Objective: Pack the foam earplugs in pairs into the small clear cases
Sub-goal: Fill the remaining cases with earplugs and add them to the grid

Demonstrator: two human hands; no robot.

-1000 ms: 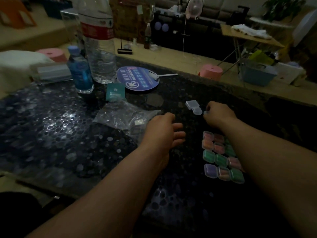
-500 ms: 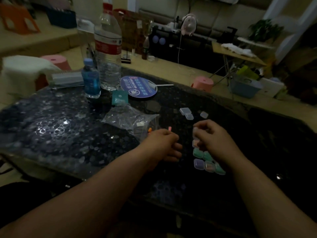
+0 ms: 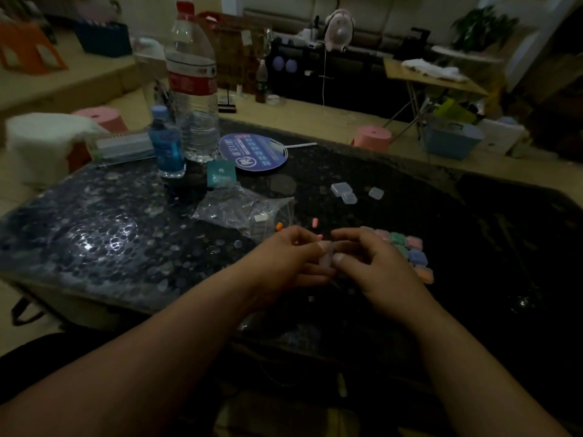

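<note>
My left hand (image 3: 284, 260) and my right hand (image 3: 375, 263) meet over the dark table, both pinching a small clear case (image 3: 326, 257) between thumbs and fingers. Its contents are hard to make out. Loose earplugs lie just beyond: an orange earplug (image 3: 279, 226), a pink earplug (image 3: 314, 222) and another pink one (image 3: 320, 237) by my left fingers. Filled cases (image 3: 410, 250) in green, pink, blue and orange sit in rows right of my right hand. Three empty clear cases (image 3: 342, 189) lie farther back.
A crumpled clear plastic bag (image 3: 243, 209) lies left of the earplugs. Behind it are a teal box (image 3: 221, 173), a round blue fan (image 3: 252, 151), a small blue bottle (image 3: 166, 143) and a tall water bottle (image 3: 192, 89). The table edge (image 3: 94, 294) runs near my forearms.
My right hand came back from the empty cases at the rear with a clear case. Both hands have closed together on it in front of me.
</note>
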